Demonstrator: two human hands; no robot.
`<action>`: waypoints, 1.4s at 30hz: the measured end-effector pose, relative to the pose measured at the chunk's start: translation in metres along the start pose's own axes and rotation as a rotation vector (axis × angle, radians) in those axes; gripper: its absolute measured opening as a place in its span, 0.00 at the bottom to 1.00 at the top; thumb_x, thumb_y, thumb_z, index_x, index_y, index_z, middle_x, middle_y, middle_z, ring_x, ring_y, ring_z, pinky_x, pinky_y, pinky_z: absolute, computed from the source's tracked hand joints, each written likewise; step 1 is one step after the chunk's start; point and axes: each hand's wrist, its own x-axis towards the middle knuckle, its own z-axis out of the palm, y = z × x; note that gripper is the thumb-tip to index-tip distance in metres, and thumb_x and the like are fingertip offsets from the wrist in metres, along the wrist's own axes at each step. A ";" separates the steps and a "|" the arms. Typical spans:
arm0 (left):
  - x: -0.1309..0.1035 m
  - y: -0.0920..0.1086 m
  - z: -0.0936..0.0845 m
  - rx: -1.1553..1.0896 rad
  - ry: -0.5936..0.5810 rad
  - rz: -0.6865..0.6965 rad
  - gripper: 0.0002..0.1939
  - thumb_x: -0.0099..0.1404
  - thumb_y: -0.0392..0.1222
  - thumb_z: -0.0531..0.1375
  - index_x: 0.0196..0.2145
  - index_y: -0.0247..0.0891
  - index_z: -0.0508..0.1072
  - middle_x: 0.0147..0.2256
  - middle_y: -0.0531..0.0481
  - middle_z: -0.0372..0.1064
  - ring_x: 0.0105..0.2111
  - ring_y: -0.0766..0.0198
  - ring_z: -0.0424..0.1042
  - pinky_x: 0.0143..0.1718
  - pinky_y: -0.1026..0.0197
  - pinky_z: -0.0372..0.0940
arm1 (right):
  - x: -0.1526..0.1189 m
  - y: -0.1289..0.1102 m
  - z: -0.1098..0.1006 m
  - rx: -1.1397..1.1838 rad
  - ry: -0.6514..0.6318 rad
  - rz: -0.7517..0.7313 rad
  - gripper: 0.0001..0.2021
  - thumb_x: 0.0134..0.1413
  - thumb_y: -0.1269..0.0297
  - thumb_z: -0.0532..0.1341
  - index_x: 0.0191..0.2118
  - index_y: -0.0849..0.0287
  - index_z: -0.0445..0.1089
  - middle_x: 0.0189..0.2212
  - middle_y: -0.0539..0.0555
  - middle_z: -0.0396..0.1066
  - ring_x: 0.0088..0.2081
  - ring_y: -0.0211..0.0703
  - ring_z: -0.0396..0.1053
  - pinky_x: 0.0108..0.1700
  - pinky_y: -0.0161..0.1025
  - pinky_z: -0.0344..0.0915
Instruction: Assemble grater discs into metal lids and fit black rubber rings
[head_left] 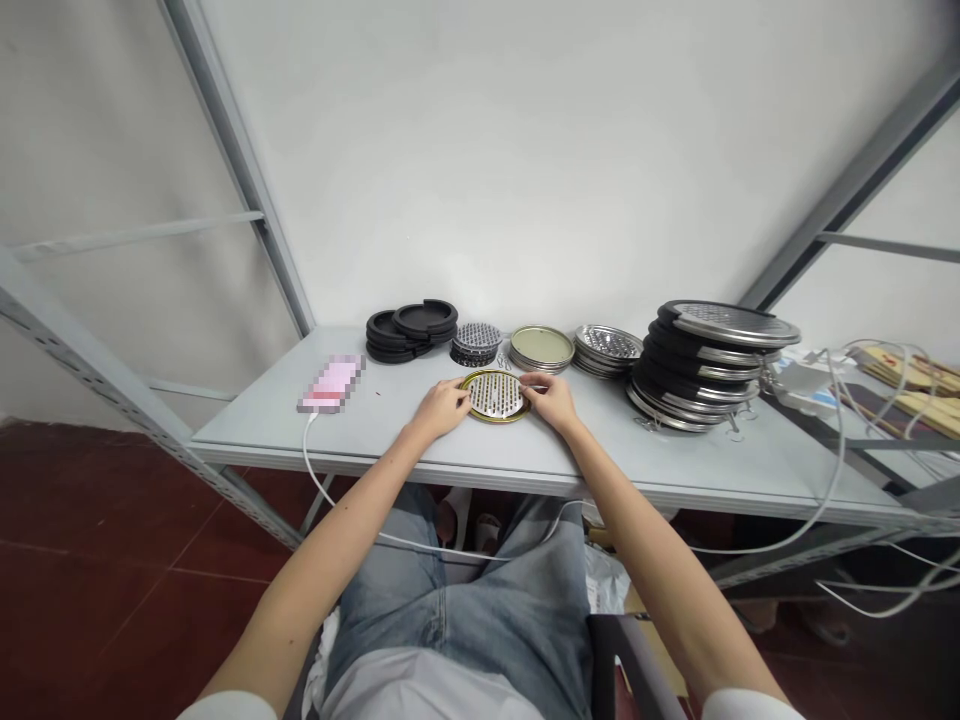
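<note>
Pinched between left hand (444,408) and right hand (553,398): perforated disc (495,395).

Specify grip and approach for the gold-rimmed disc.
Gold-rimmed disc: I'd take the outer rim at its left and right edges, one hand in from each side. It is round and lies flat on the table, with a perforated plate filling its middle, so the rim looks easiest to pinch. Left hand and right hand are at those edges.
</note>
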 end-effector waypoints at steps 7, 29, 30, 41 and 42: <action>-0.001 0.002 -0.002 0.017 -0.023 -0.011 0.16 0.67 0.38 0.54 0.46 0.37 0.79 0.56 0.43 0.68 0.57 0.52 0.67 0.60 0.52 0.61 | 0.000 0.002 0.000 -0.030 0.007 0.003 0.10 0.45 0.66 0.62 0.35 0.62 0.75 0.34 0.58 0.78 0.36 0.46 0.76 0.44 0.44 0.72; -0.005 0.015 -0.012 0.022 -0.019 -0.113 0.13 0.66 0.42 0.57 0.37 0.43 0.82 0.55 0.48 0.71 0.52 0.52 0.72 0.54 0.55 0.67 | -0.009 -0.017 0.002 -0.491 -0.106 -0.177 0.14 0.52 0.70 0.56 0.41 0.58 0.77 0.40 0.56 0.78 0.44 0.49 0.72 0.51 0.43 0.66; -0.005 0.015 -0.011 0.021 -0.014 -0.111 0.13 0.66 0.42 0.57 0.36 0.43 0.82 0.54 0.48 0.71 0.52 0.51 0.72 0.53 0.54 0.67 | -0.009 -0.015 0.002 -0.466 -0.107 -0.165 0.14 0.52 0.70 0.56 0.41 0.58 0.77 0.39 0.56 0.78 0.43 0.49 0.73 0.51 0.43 0.66; -0.005 0.010 -0.006 0.022 0.058 -0.051 0.11 0.65 0.41 0.58 0.36 0.41 0.81 0.50 0.45 0.74 0.51 0.52 0.72 0.54 0.53 0.66 | -0.005 -0.006 0.000 -0.389 -0.090 -0.138 0.14 0.49 0.72 0.57 0.35 0.57 0.80 0.48 0.57 0.75 0.51 0.50 0.72 0.56 0.45 0.65; -0.005 0.010 -0.005 0.024 0.080 -0.036 0.11 0.65 0.41 0.58 0.38 0.40 0.81 0.50 0.44 0.73 0.51 0.52 0.71 0.55 0.52 0.66 | -0.005 -0.006 0.000 -0.388 -0.095 -0.142 0.14 0.50 0.72 0.56 0.35 0.57 0.80 0.47 0.56 0.75 0.50 0.50 0.72 0.56 0.45 0.65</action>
